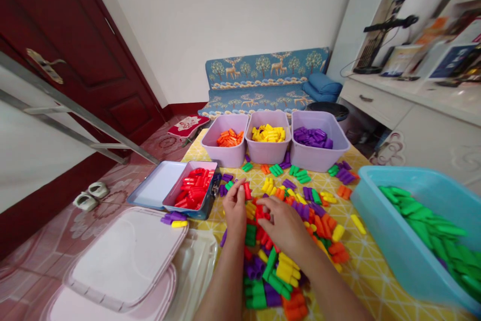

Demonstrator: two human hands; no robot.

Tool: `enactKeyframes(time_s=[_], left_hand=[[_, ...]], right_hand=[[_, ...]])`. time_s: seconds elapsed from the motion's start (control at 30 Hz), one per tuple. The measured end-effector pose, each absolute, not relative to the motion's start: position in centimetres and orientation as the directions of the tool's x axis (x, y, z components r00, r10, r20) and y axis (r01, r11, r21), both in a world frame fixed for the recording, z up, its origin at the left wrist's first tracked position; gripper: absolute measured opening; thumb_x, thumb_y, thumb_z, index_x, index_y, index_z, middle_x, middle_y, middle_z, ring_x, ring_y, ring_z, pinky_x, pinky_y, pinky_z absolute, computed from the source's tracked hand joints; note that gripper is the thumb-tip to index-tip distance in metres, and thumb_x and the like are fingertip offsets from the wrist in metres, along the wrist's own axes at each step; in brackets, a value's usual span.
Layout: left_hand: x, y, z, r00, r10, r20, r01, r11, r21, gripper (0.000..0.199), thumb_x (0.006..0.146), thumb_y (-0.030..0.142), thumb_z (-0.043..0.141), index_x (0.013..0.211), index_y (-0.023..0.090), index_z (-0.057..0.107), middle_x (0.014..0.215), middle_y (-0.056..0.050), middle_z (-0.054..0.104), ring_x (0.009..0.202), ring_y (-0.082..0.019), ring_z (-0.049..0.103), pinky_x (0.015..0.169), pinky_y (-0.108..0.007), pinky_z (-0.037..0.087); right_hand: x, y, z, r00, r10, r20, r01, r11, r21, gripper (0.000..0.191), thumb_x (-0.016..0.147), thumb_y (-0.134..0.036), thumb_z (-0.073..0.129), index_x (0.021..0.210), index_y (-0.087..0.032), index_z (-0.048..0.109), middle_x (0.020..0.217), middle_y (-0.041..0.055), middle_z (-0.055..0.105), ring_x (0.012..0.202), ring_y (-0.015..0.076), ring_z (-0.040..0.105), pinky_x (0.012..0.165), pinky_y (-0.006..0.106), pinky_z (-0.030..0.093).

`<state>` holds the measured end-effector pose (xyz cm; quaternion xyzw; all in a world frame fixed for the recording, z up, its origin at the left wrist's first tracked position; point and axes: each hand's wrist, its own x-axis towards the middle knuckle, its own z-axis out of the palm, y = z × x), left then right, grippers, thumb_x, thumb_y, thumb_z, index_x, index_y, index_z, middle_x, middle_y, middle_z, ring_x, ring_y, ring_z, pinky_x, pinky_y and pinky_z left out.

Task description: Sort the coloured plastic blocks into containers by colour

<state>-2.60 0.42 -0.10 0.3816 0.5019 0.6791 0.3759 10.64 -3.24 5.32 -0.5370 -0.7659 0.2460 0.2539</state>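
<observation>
My left hand [235,207] is over the near-left side of the pile, its fingers bent close to a red piece [247,191]; whether they grip it is unclear. My right hand [282,222] reaches into the middle of the mixed pile, fingers curled around red pieces [263,212]. Orange, yellow, purple and green pieces lie around both hands on the yellow cloth [361,261]. To the left, a metal box [193,188] with its lid open holds red pieces. Three lilac bins stand behind the pile, with orange [229,138], yellow [268,133] and purple pieces [313,137].
A blue bin [394,256] with green pieces stands at the right. Pale lids [124,256] and a clear lid [195,266] lie at the left front. Purple and yellow pieces [175,219] rest at a lid's edge. Beyond the table is a patterned sofa [263,95].
</observation>
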Motion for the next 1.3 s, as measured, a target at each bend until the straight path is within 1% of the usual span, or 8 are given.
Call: enactKeyframes(time_s=[0.1,0.23,0.33,0.57,0.8,0.93,1.07,1.3], left_hand=[[-2.0,0.1,0.0,-0.328,0.929,0.174,-0.176,-0.241,0.955,0.040,0.082,0.037,0.060,0.116,0.017,0.065,0.111,-0.010,0.070,0.093,-0.020,0.067,0.076,-0.029,0.056],[-1.0,-0.3,0.5,-0.236,0.943,0.235,-0.215,-0.286,0.934,0.044,0.082,0.035,0.062,0.123,0.018,0.060,0.121,-0.012,0.066,0.112,-0.024,0.062,0.094,-0.035,0.051],[-0.6,-0.7,1.1,-0.137,0.959,0.247,-0.232,-0.274,0.933,0.039,0.084,0.034,0.061,0.120,0.018,0.061,0.122,-0.012,0.065,0.114,-0.024,0.061,0.098,-0.037,0.048],[-0.6,-1.0,1.5,0.020,0.958,0.287,-0.111,-0.283,0.953,0.035,0.086,0.030,0.061,0.119,0.018,0.062,0.127,-0.011,0.062,0.119,-0.024,0.056,0.105,-0.037,0.042],[-0.5,-0.1,0.2,-0.068,0.981,0.184,-0.210,-0.194,0.958,0.045,0.080,0.030,0.069,0.122,0.017,0.059,0.119,-0.011,0.065,0.109,-0.022,0.061,0.097,-0.035,0.047],[-0.5,-0.1,0.4,-0.080,0.991,0.111,-0.173,-0.124,0.977,0.042,0.075,0.034,0.072,0.112,0.016,0.064,0.105,-0.008,0.067,0.086,-0.018,0.065,0.075,-0.027,0.054],[-0.5,-0.3,0.9,0.007,0.999,0.040,-0.213,-0.037,0.976,0.043,0.078,0.039,0.068,0.113,0.016,0.061,0.070,0.001,0.061,0.051,-0.009,0.053,0.050,-0.021,0.045],[-0.8,-0.7,1.9,0.087,0.996,-0.010,-0.251,0.032,0.967,0.045,0.078,0.035,0.067,0.119,0.018,0.058,0.064,0.005,0.053,0.050,-0.005,0.044,0.047,-0.016,0.035]], right_hand=[[11.3,-1.9,4.5,-0.061,0.980,0.191,0.509,0.195,-0.838,0.037,0.079,-0.023,0.055,0.115,-0.017,0.062,0.092,0.0073,0.066,0.082,0.0205,0.062,0.079,0.035,0.051],[11.6,-1.3,3.4,-0.018,0.996,0.084,0.196,0.086,-0.977,0.038,0.077,-0.034,0.059,0.111,-0.018,0.062,0.087,0.0059,0.066,0.074,0.0201,0.064,0.066,0.033,0.055],[11.5,-1.1,2.8,-0.015,1.000,0.022,0.043,0.023,-0.999,0.042,0.075,-0.040,0.062,0.110,-0.019,0.059,0.093,0.0075,0.067,0.076,0.0213,0.066,0.058,0.031,0.055],[11.6,-0.8,2.3,0.024,0.999,0.041,-0.061,0.042,-0.997,0.033,0.075,-0.039,0.064,0.100,-0.019,0.057,0.094,0.0089,0.069,0.084,0.0220,0.069,0.067,0.032,0.057],[11.6,-0.6,1.9,0.080,0.993,0.082,-0.051,0.086,-0.995,0.035,0.070,-0.035,0.070,0.099,-0.018,0.062,0.098,0.0090,0.070,0.080,0.0202,0.067,0.069,0.033,0.056],[11.7,-0.6,2.1,0.107,0.991,0.074,-0.059,0.081,-0.995,0.033,0.069,-0.033,0.070,0.097,-0.018,0.062,0.094,0.0072,0.070,0.076,0.0193,0.066,0.064,0.031,0.055],[11.8,-0.6,2.2,0.128,0.989,0.075,-0.061,0.083,-0.995,0.031,0.069,-0.033,0.070,0.095,-0.018,0.062,0.089,0.0059,0.070,0.070,0.0178,0.065,0.062,0.030,0.054],[11.8,-0.7,2.2,0.096,0.993,0.070,-0.030,0.073,-0.997,0.030,0.073,-0.037,0.069,0.095,-0.018,0.063,0.084,0.0053,0.070,0.071,0.0188,0.065,0.062,0.029,0.053]])
